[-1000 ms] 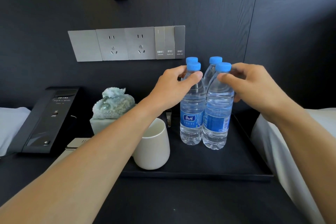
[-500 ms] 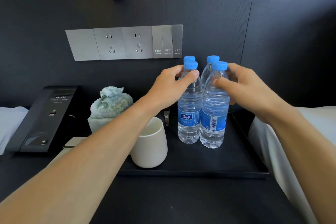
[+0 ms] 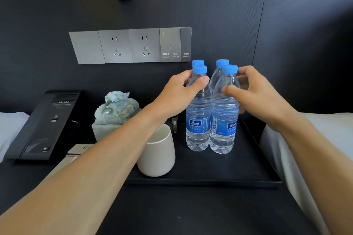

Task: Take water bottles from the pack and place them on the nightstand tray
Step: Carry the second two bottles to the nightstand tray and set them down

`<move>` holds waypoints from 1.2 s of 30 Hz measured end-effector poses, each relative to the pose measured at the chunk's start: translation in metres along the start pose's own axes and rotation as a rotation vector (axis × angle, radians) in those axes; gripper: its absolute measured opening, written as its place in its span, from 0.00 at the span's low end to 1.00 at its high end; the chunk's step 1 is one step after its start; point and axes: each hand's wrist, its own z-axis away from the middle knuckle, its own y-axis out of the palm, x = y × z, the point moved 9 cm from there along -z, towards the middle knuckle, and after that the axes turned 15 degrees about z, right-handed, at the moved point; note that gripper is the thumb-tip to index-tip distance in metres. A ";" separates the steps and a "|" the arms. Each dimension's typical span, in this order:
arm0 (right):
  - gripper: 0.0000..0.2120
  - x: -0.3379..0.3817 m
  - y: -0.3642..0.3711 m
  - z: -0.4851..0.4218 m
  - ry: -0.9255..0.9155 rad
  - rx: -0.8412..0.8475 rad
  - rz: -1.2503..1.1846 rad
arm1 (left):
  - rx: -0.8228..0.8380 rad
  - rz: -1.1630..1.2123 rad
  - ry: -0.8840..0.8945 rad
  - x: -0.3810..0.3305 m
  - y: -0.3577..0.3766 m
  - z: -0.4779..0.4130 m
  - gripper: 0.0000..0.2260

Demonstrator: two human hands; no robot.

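Several clear water bottles with blue caps and blue labels stand upright in a tight cluster at the back of the black tray [image 3: 210, 180]. My left hand [image 3: 181, 92] grips the neck of the front left bottle [image 3: 198, 120], thumb across its front. My right hand [image 3: 256, 93] holds the shoulder of the front right bottle [image 3: 223, 126], thumb in front and fingers behind. Only the caps of the two rear bottles [image 3: 222, 62] show. No pack is in view.
A white cup [image 3: 157, 155] stands on the tray's front left, under my left forearm. Left of the tray are a pale green stone ornament [image 3: 118, 107] and a black desk phone [image 3: 44, 126]. White bedding [image 3: 324, 131] borders the nightstand on the right. Wall sockets [image 3: 129, 46] are above.
The front right bottle has turned in my right hand, its barcode moving leftward. My right thumb slid down from near the cap. The left hand and its bottle stayed put.
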 end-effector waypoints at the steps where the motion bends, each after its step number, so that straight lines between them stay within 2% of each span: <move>1: 0.20 -0.001 0.000 -0.001 -0.009 0.026 -0.031 | 0.004 0.002 -0.005 0.000 0.001 0.000 0.15; 4: 0.18 0.000 -0.003 -0.001 -0.043 0.026 -0.063 | 0.008 0.021 -0.016 0.001 0.001 0.002 0.15; 10: 0.26 0.002 -0.010 0.005 0.012 -0.192 0.113 | 0.013 0.028 -0.005 0.003 0.002 0.001 0.12; 12: 0.27 0.002 -0.009 0.004 0.004 -0.165 0.126 | 0.011 0.032 0.001 0.004 0.002 0.000 0.11; 16: 0.28 -0.005 0.001 0.002 0.011 0.032 0.045 | 0.007 0.040 0.000 0.005 0.001 0.000 0.11; 26: 0.25 0.003 -0.002 0.007 -0.074 -0.076 0.011 | 0.018 0.040 0.009 0.007 0.001 0.000 0.15; 36: 0.24 0.002 -0.001 0.007 -0.097 -0.075 -0.024 | 0.044 0.060 -0.062 0.016 -0.001 0.000 0.15</move>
